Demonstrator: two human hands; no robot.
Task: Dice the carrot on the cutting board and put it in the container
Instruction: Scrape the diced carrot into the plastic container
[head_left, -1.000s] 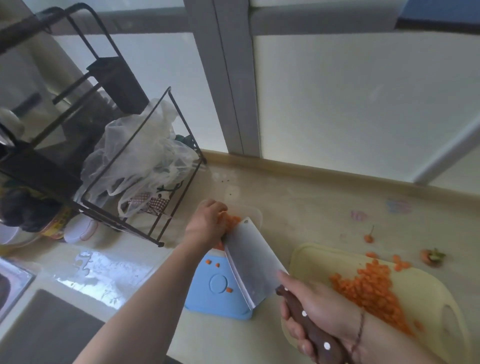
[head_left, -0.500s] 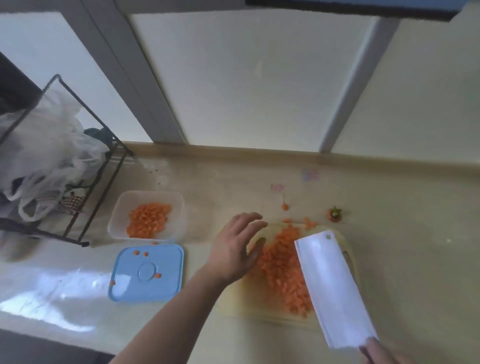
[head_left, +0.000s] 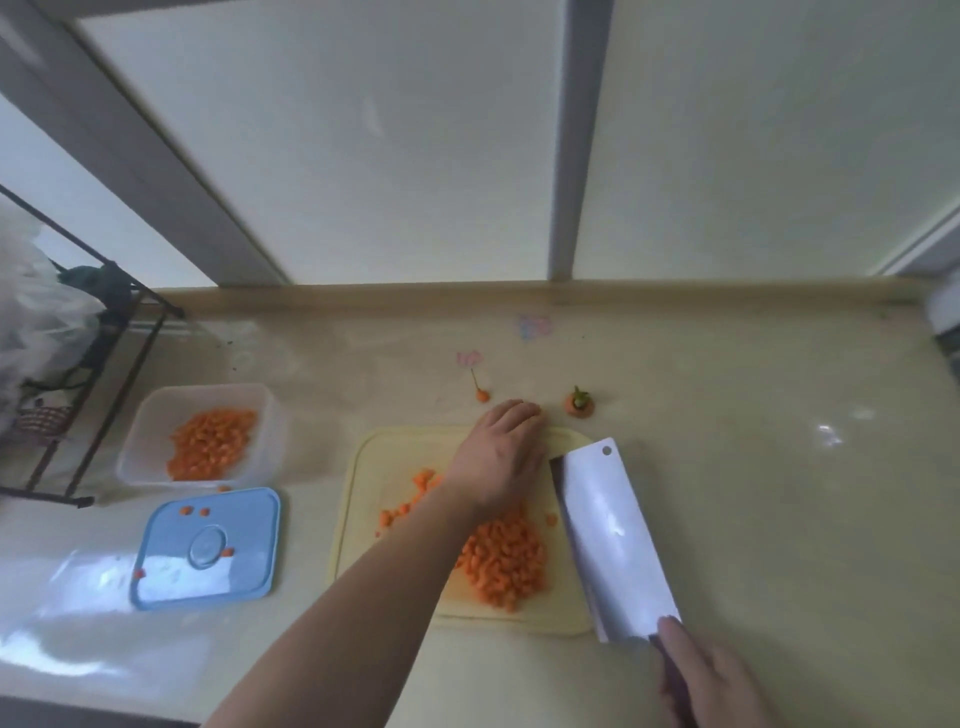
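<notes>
My right hand (head_left: 711, 675) gripped the dark handle of the cleaver (head_left: 613, 535), whose broad blade lay tilted along the right edge of the yellow cutting board (head_left: 395, 452). My left forearm crossed the board and hid part of the diced carrot pile (head_left: 504, 564). My left hand (head_left: 498, 457) lay palm down at the board's far edge; its fingertips were hidden, so their closure could not be determined. To the left, the blue lid (head_left: 208, 548) carried a few stray dice. Beyond it stood the clear container (head_left: 140, 441), partly filled with diced carrot. A wire rack (head_left: 104, 374) stood just beside it. Past the board, the carrot top (head_left: 579, 402) and carrot tip (head_left: 482, 395) lay on the counter (head_left: 727, 415).
</notes>
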